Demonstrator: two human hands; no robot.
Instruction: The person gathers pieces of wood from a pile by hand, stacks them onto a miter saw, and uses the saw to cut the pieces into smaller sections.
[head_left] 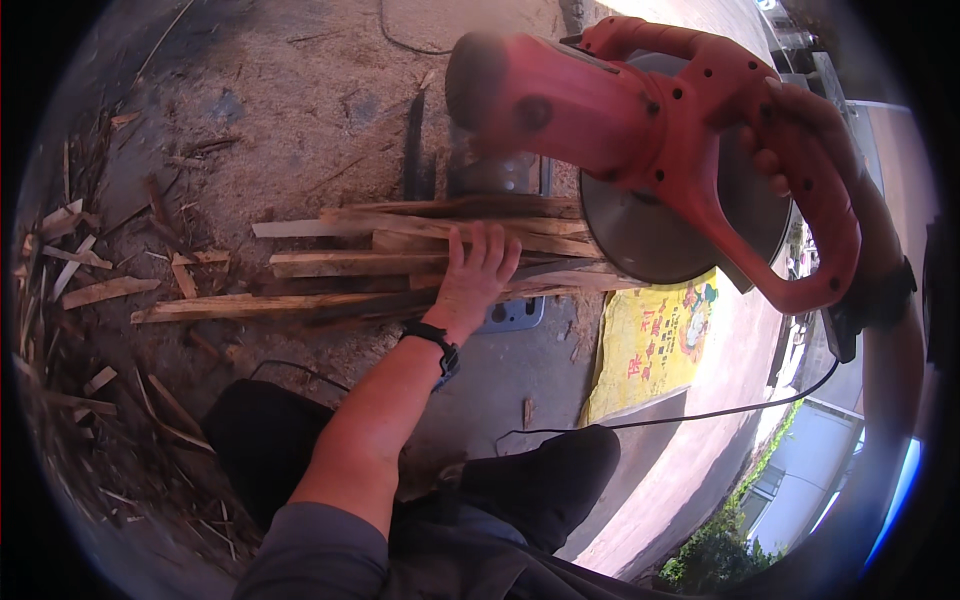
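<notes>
My right hand (815, 125), at the upper right, is wrapped round the handle of a red cut-off saw (600, 105). The saw's round guard and disc (632, 238) sit at the right ends of a bundle of long wood strips (350, 263). Over the middle of that bundle lies my left hand (478, 272), its fingers curled across the strips and holding them down. A dark watch is on my left wrist. Under the strips shows part of the saw's grey metal base (516, 315). Where the disc meets the wood cannot be made out clearly.
Sawdust covers the ground (270, 110), with broken wood scraps (110, 290) piled at the left. A yellow printed sack (650, 345) lies right of the base. The saw's black cord (700, 413) runs past my bent knees (550, 480).
</notes>
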